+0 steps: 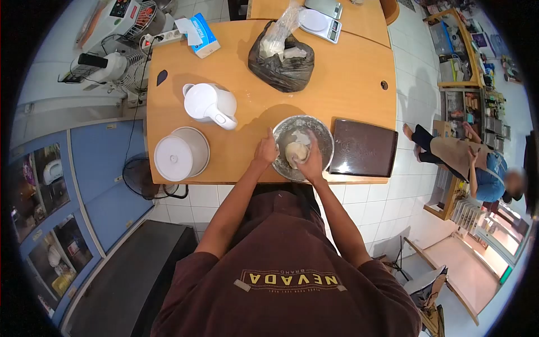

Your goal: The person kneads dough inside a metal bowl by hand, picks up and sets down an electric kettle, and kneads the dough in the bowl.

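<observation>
A round metal bowl [322, 127], dusted with flour inside, stands near the table's front edge. In it lies a pale lump of dough [296, 153]. My right hand [312, 159] reaches into the bowl with its fingers curved round the right side of the dough. At the bowl's left rim is my left hand [266, 150], gripping the rim with the thumb pointing up. To the right, close beside the bowl, a dark rectangular tray [364, 147] lies flat.
A white jug [210, 104] and a white lidded container [181, 154] stand at left. Farther back are a black plastic bag [286, 73], a tissue box [204, 37] and a scale [320, 25]. Another person [466, 160] stands at far right.
</observation>
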Tool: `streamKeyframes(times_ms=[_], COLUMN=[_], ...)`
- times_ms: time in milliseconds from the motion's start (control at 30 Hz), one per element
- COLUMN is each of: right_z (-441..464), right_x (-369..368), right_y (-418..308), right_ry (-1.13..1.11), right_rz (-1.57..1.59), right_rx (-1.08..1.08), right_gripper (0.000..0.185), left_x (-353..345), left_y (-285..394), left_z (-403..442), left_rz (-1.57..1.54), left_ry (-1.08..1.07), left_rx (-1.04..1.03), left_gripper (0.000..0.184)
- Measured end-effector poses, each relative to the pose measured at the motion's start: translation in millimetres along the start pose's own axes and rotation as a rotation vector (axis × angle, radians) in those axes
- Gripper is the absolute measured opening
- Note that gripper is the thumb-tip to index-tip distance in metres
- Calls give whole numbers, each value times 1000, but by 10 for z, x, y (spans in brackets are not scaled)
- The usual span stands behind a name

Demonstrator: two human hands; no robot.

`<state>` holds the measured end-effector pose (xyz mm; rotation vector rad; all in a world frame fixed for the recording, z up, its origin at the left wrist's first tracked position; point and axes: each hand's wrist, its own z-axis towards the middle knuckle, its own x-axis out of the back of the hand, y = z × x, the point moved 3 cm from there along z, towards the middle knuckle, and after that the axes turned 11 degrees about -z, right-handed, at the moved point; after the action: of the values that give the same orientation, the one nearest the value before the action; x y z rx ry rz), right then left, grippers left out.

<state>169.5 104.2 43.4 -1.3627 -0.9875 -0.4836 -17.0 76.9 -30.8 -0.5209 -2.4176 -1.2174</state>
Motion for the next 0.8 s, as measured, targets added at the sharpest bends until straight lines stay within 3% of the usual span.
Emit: streamKeyframes(times_ms=[33, 67, 167, 267, 367, 400, 600, 700, 800], right_z=[-12, -8, -66, -113, -137, -146, -26, 173, 465], right_x=[58, 14, 59, 120, -172, -177, -629, -746, -686], right_y=[-72, -2, 3, -53, 175, 127, 116, 94, 17], right_ry=[-36, -281, -393, -106, -351, -346, -108, -174, -359], right_rz=[-124, -236, -393, -420, -223, -286, -583, -643, -513], right_rx=[96, 36, 175, 327, 94, 77, 323, 245, -59], right_gripper=[82, 90, 83, 69, 55, 48, 47, 46, 50], left_x=[14, 22, 86, 28, -18, -15, -18, 26, 18], left_y=[15, 32, 144, 74, 32, 32, 85, 122, 112], left_z=[-13, -30, -81, -65, -90, -70, -130, -126, -138], left_rz=[-1, 8, 21, 10, 10, -9, 40, 45, 53], left_ry=[-4, -4, -7, 20, 72, 75, 72, 56, 39], left_rx=[1, 1, -3, -22, -70, -83, -18, -12, -13], left_gripper=[88, 88, 87, 85, 84, 83, 82, 84, 85])
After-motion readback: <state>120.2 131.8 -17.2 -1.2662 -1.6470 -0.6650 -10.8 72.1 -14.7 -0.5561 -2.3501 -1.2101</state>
